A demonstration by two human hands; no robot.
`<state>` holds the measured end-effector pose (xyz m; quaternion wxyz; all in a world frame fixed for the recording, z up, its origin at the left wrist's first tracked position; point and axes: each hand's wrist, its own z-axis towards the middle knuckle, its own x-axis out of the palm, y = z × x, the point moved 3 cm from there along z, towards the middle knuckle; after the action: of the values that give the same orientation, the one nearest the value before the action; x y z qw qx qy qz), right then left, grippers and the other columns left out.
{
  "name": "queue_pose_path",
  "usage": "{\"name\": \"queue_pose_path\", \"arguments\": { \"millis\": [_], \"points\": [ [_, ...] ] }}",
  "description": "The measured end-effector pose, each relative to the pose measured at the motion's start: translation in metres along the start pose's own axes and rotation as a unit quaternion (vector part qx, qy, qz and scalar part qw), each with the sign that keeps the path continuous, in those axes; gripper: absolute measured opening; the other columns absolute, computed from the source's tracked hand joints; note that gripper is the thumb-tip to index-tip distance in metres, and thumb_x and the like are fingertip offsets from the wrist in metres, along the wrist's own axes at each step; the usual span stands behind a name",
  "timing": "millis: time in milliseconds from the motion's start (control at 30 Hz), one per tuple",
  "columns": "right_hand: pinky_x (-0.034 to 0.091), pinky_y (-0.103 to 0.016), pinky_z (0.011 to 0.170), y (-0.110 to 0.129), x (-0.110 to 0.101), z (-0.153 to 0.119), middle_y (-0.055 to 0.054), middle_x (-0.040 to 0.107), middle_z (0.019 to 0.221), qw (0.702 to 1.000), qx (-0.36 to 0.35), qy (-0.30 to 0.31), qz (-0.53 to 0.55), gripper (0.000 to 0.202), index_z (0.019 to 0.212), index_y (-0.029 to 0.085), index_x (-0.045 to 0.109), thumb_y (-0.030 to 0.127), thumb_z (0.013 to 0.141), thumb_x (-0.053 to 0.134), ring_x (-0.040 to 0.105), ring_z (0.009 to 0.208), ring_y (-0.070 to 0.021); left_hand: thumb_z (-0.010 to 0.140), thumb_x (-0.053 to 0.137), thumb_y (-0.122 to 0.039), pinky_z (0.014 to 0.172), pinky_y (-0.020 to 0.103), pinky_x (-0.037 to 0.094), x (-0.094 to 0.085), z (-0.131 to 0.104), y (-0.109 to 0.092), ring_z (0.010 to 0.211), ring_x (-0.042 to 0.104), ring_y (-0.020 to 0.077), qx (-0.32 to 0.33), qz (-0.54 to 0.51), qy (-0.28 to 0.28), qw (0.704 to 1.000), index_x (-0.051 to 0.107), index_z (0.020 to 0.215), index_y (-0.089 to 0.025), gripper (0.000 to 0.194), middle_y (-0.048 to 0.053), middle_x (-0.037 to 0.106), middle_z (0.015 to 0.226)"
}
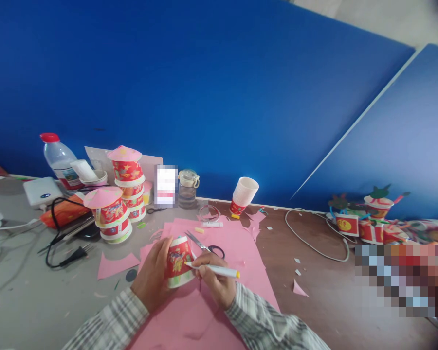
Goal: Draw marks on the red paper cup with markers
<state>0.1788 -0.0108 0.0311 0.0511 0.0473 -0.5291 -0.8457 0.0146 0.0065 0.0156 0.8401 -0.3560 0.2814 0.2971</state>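
My left hand (154,274) is wrapped around a red patterned paper cup (178,257), held upside down with its wide rim low. Between the fingers of my right hand (219,284) is a white marker (222,271) with a yellow end, its tip against the cup's printed side. Both hands are over pink paper (255,272). Just beyond them lie open scissors (200,241) with dark handles. A glue stick (212,224) and a small yellow cap (199,230) rest on the paper's far part.
Towers of red cups with pink cone tops (102,197) stand at the left, near a bottle (60,158) and a black plug cable (73,255). Farther back are a glass jar (188,189) and stacked white cups (246,192). Decorated cups (371,231) sit at the right.
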Motion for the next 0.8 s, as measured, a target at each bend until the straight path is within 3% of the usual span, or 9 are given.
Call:
{"name": "queue_pose_path", "arguments": {
  "millis": [200,433,800],
  "points": [
    [0.046,-0.031,0.054,-0.0047,0.0001,-0.0008,-0.004,0.064,0.063,1.000,-0.011,0.008,-0.018,0.019,0.085,0.021,0.069,0.024,0.078,0.052,0.056,0.052,-0.0186,0.058,0.059,-0.056,0.086,0.048,0.041,0.0020,-0.0011,0.0034,0.104,0.043,0.0295,0.004,0.007,0.001,1.000,0.015,0.125,-0.019,0.087,0.011,0.044,0.111],
    [0.046,-0.030,0.055,0.0006,0.0001,-0.0009,-0.003,0.062,0.059,0.999,0.002,0.028,-0.018,0.020,0.079,0.020,0.070,0.021,0.077,0.050,0.057,0.054,-0.0190,0.056,0.060,-0.056,0.087,0.046,0.041,0.0005,0.0000,0.0013,0.104,0.042,0.0288,0.001,0.013,0.003,1.000,0.016,0.125,-0.018,0.090,0.011,0.043,0.114],
    [0.047,-0.031,0.054,0.0001,0.0005,0.0008,-0.003,0.063,0.060,1.000,-0.013,0.000,-0.024,0.019,0.082,0.022,0.070,0.026,0.078,0.051,0.057,0.054,-0.0194,0.057,0.058,-0.058,0.088,0.047,0.041,0.0016,-0.0009,0.0033,0.104,0.042,0.0292,0.010,0.021,0.004,1.000,0.015,0.125,-0.017,0.090,0.011,0.043,0.113]
  ]
}}
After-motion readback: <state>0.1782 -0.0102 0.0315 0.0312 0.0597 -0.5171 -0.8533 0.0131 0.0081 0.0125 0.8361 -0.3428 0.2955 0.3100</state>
